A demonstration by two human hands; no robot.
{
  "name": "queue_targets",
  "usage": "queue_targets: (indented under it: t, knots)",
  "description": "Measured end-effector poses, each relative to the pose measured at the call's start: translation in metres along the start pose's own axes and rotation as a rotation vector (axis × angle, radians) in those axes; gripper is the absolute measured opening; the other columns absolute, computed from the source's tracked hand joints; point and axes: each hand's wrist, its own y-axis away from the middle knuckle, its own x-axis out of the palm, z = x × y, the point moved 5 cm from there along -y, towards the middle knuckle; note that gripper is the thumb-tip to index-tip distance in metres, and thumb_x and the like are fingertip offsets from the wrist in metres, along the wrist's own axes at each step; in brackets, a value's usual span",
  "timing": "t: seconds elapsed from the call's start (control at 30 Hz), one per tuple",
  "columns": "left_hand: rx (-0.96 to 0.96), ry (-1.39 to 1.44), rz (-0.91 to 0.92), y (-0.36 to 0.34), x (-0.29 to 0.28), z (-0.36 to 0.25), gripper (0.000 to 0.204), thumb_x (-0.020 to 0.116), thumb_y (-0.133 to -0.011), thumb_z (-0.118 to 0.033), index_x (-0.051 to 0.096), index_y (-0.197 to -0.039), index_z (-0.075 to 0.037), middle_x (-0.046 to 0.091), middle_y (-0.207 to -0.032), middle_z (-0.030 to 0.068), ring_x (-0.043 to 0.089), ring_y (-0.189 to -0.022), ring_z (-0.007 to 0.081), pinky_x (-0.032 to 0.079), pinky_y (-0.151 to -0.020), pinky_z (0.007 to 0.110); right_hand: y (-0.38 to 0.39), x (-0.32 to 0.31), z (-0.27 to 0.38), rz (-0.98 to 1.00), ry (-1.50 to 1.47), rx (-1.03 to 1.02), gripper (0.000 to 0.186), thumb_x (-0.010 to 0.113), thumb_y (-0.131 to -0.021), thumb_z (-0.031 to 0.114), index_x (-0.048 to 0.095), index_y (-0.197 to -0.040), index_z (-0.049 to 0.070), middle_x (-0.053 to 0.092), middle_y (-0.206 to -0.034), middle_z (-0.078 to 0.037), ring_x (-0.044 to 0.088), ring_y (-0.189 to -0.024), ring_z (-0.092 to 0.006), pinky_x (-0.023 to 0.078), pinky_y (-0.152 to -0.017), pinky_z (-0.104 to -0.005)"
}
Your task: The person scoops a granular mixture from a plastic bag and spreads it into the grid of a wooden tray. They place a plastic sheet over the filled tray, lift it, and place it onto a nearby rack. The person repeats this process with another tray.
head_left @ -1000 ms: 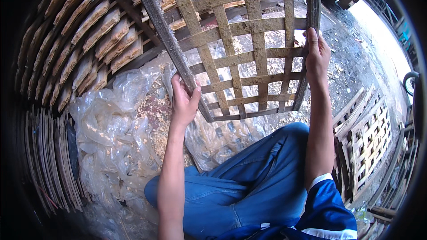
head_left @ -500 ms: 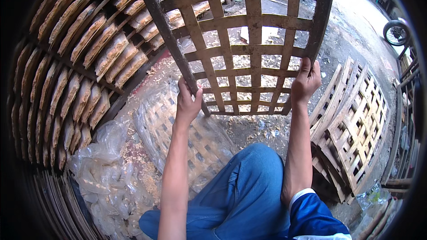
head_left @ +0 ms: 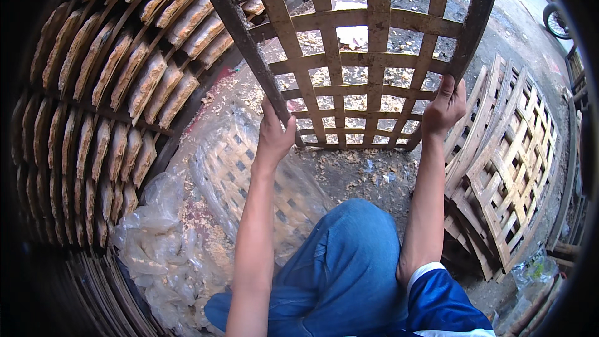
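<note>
A woven lattice tray (head_left: 377, 31) of flat strips, with dark wooden side rails, is held up in front of me at a steep tilt. My left hand (head_left: 274, 137) is closed on the lower part of its left rail, thumb along the near side. My right hand (head_left: 444, 109) grips the right rail a little higher, fingers wrapped round it. Below and left of the tray, another lattice piece (head_left: 237, 168) lies on the ground under cloudy plastic, among pale crumbs. My bent leg in blue trousers is beneath my arms.
Racks of pale, crusted slabs (head_left: 150, 87) fill the left side. Crumpled plastic (head_left: 150, 243) lies below them, beside thin edge-on boards (head_left: 125, 293). Several lattice trays (head_left: 511, 168) are piled at the right, bamboo poles (head_left: 536, 312) near the lower right, and a wheel (head_left: 555, 22) stands at the far right.
The view has swung, showing more of the slab racks and the right-hand pile. The held tray has shifted right and its bottom sits slightly higher, both my hands still on its rails.
</note>
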Motion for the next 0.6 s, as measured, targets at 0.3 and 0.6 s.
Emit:
queue_targets:
  t: [0.3, 0.6]
  knots:
    - [0.004, -0.030, -0.018, 0.008, -0.004, 0.005, 0.084, 0.063, -0.089, -0.008, 0.013, -0.156, 0.000, 0.060, -0.120, 0.0271, 0.065, -0.108, 0.0418, 0.052, -0.093, 0.048, 0.005, -0.004, 0.002, 0.038, -0.037, 0.103, 0.051, 0.055, -0.106, 0.047, 0.061, -0.090, 0.000, 0.050, -0.071, -0.004, 0.048, -0.066, -0.0151, 0.038, -0.061, -0.0325]
    - [-0.094, -0.093, 0.005, 0.020, 0.001, 0.011, 0.071, 0.068, -0.086, -0.011, 0.028, -0.143, 0.001, 0.065, -0.110, 0.0240, 0.068, -0.099, 0.0428, 0.053, -0.085, 0.049, 0.013, -0.017, -0.001, 0.084, -0.107, 0.046, 0.048, 0.051, -0.108, 0.047, 0.061, -0.100, 0.001, 0.050, -0.076, 0.003, 0.042, -0.067, -0.0078, 0.033, -0.059, -0.0271]
